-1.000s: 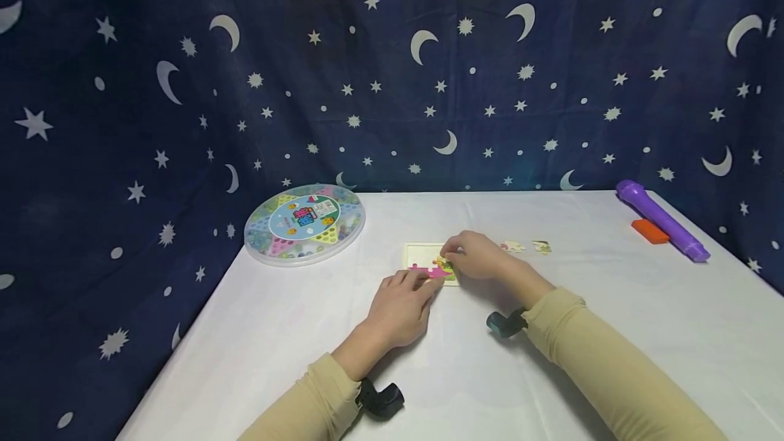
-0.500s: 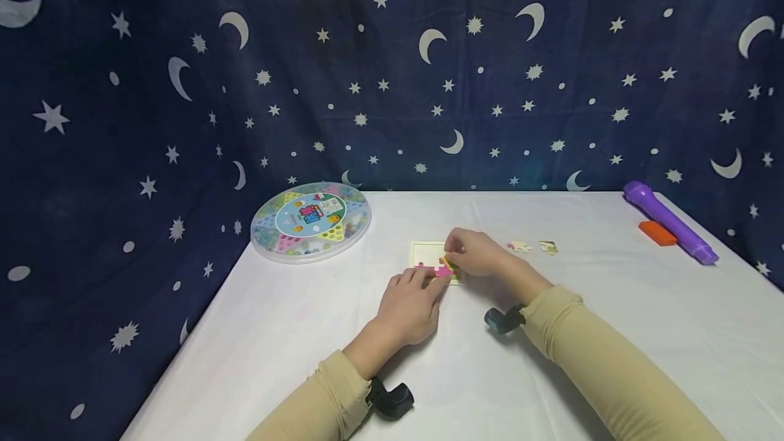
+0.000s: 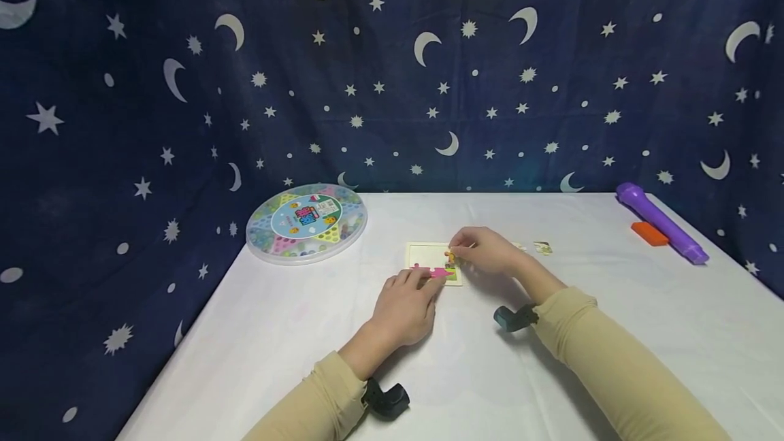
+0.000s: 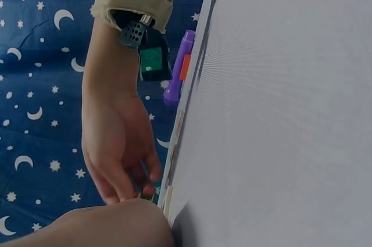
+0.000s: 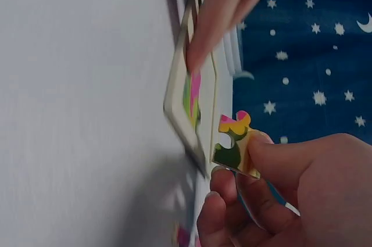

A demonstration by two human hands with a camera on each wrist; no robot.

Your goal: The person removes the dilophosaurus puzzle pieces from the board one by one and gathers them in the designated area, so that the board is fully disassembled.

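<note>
A jigsaw piece in yellow, green and pink is pinched between the thumb and fingers of my right hand. That hand holds it just above the right side of a shallow puzzle tray. Inside the tray, pink and green pieces lie along the near edge. My left hand rests its fingertips on the tray's near side, over those pieces; its fingers are extended. In the left wrist view the left hand shows only in part, and its fingertips are out of sight.
A loose jigsaw piece lies right of the tray; another is mostly hidden behind my right hand. At the back left sits a round Chinese checkers box. A purple microphone and an orange block lie far right.
My right hand has drawn slightly right and up with the piece, uncovering more of the tray's green corner and covering a loose piece. The left hand has stayed on the tray.
</note>
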